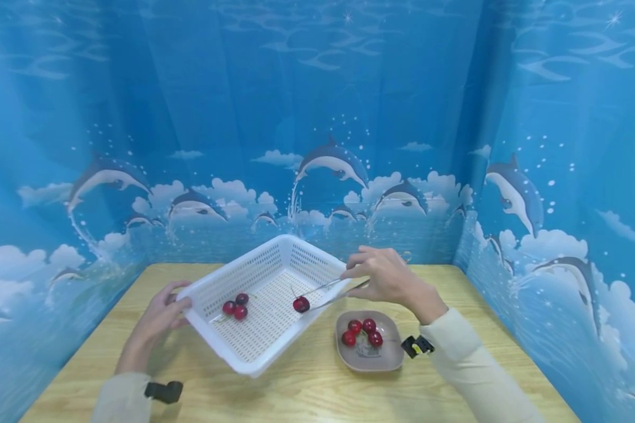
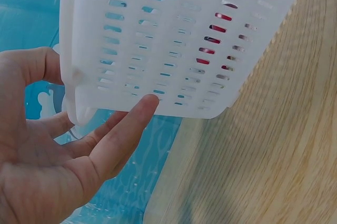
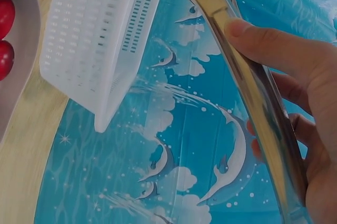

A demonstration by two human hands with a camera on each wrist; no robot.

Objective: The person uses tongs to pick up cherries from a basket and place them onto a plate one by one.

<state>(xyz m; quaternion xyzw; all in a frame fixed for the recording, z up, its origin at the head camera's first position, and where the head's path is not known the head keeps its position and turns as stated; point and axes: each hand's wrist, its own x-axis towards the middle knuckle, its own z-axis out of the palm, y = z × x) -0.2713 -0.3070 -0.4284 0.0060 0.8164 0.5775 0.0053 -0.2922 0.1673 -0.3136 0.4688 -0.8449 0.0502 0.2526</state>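
Observation:
A white perforated plastic basket (image 1: 264, 305) is tilted above the table. My left hand (image 1: 161, 317) grips its left end; in the left wrist view, fingers of the left hand (image 2: 79, 145) lie along the outer wall and rim. Three dark red cherries (image 1: 240, 312) sit in the basket's left part. My right hand (image 1: 388, 276) holds metal tongs (image 1: 338, 296), whose tips reach over the right rim to another cherry (image 1: 301, 304); whether they pinch it firmly is hard to tell. In the right wrist view, the thumb presses on one arm of the tongs (image 3: 253, 87).
A brownish square plate (image 1: 367, 364) with several cherries (image 1: 369, 325) stands on the wooden table (image 1: 296, 399), below the right forearm. A blue dolphin-print curtain (image 1: 317, 106) surrounds the table at the back and sides.

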